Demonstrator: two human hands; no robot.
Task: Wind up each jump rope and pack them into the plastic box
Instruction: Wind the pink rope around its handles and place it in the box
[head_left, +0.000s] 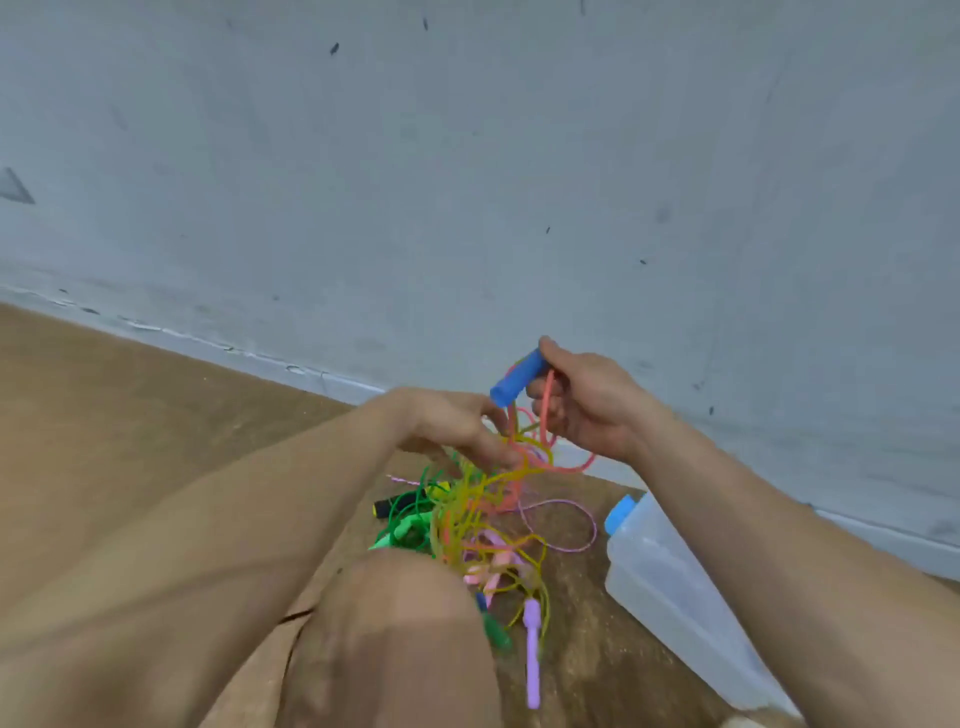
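The wooden floor (130, 415) carries everything. The plastic box (670, 582) lies on it to the person's right, beside the right forearm and apart from the ropes. The tangle of jump ropes (467, 519) sits between the box and the raised knee, partly lifted off the floor. The right hand (587, 405) is above and right of the pile, its fingers curled round a blue handle (517, 378) whose long axis slants down and left towards the left hand (452, 426). The orange cord (545, 415) drops from that handle and loops back down into the tangle. The left hand's fingers reach into the raised strands, but whether they pinch one cannot be told. It is the hand nearer the knot, so freeing the orange cord likely falls to it.
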